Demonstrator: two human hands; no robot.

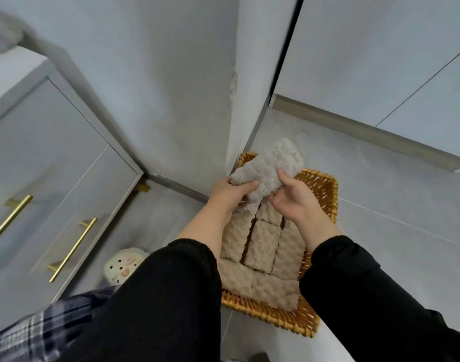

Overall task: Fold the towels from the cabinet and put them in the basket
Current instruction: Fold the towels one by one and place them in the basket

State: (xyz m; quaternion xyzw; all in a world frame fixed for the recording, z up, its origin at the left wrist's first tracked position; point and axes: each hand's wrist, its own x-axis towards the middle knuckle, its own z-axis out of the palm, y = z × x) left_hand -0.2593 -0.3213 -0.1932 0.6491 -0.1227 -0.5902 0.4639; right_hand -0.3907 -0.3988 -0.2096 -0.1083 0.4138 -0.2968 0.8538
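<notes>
A fluffy beige towel (pixel 273 165) hangs bunched above the wicker basket (pixel 325 189), which stands on the floor by a wall corner. My left hand (pixel 230 192) grips the towel's left end, thumb over the top. My right hand (pixel 292 197) pinches the towel's right side with thumb and fingers. Several folded beige towels (pixel 262 244) lie in neat rows inside the basket, under my forearms. A grey towel (pixel 1 35) lies on top of the cabinet at the upper left.
A grey cabinet (pixel 53 165) with gold bar handles (pixel 72 250) stands at the left. A cream slipper (pixel 121 265) sits on the floor beside the basket. Grey wall panels and a baseboard (pixel 367 131) run behind.
</notes>
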